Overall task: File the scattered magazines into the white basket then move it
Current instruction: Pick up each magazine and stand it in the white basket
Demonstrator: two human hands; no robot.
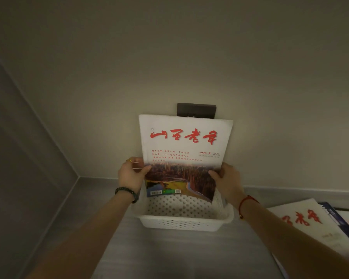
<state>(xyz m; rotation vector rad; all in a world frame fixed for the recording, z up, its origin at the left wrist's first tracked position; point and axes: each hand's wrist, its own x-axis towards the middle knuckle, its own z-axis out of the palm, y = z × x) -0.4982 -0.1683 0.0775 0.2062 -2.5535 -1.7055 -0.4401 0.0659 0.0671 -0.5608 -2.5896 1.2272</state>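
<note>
ideally both hands, left hand (pixel 131 174) and right hand (pixel 227 179), fingers closed on its side edges, lower the upright white red-titled magazine (pixel 184 150) squarely against the far wall of the perforated white plastic basket (pixel 181 223), keeping it vertical.

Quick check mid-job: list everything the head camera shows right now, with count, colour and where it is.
Held magazine: one, white cover with red title and a landscape photo, upright, lower edge inside the basket at its far side.
White basket: one, white perforated plastic, on the counter near the wall.
Loose magazines: at least three, white and dark blue covers, overlapping on the counter at the right edge.
Wall plate: one, dark, on the wall behind the held magazine.
Counter: one, grey.
Left hand: gripping the magazine's left edge; gold ring, dark bead bracelet.
Right hand: gripping its right edge; red string bracelet.
</note>
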